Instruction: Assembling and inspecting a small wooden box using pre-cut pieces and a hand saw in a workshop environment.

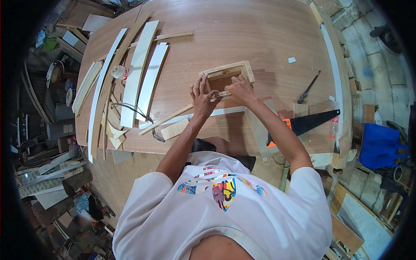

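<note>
A small open wooden box (248,71) stands on the brown table in front of me. Along its near side lies a thin wooden strip (167,118), whose long end slants down to the left past the box. My left hand (203,99) is at the box's near left corner, thumb and fingers closed on the strip, the other fingers bent over the box's edge. My right hand (242,92) is closed on the strip farther right, with its fingertips at the box's near edge. The fingers partly hide where strip and box meet.
A handsaw (312,123) with a black blade and orange handle lies at right, below a dark slender tool (308,88). White-faced boards (139,73), strips and a clear jar (119,72) crowd the left. A short wood piece (174,129) lies by my left forearm.
</note>
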Tool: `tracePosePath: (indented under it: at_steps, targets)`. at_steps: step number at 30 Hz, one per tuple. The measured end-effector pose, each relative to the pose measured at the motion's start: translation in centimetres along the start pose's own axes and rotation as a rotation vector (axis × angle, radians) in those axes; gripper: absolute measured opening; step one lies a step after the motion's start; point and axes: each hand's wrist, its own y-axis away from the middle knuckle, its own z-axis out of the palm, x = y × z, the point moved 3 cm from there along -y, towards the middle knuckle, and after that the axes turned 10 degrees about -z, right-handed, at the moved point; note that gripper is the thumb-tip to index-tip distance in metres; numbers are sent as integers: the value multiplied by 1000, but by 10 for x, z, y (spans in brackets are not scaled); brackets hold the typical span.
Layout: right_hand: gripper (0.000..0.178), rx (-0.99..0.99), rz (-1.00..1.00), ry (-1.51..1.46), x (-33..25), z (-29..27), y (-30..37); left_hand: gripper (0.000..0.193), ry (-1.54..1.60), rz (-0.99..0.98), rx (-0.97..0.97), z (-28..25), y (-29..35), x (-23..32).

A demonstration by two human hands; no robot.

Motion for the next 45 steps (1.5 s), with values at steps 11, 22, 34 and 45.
tracePosePath:
  at_steps: [11, 22, 34, 45]
  targets:
    - [22, 24, 85, -45, 3, 5, 2, 24, -18, 2, -4, 2, 1, 1]
    - [30, -9, 32, -72, -2, -12, 8, 23, -20, -4, 4, 4, -1, 0]
    - [51, 472, 271, -133, 18, -65, 68, 24, -27, -13, -28, 2, 0, 1]
    - [69, 134, 327, -136, 44, -39, 77, 25, -19, 2, -2, 2, -2, 4]
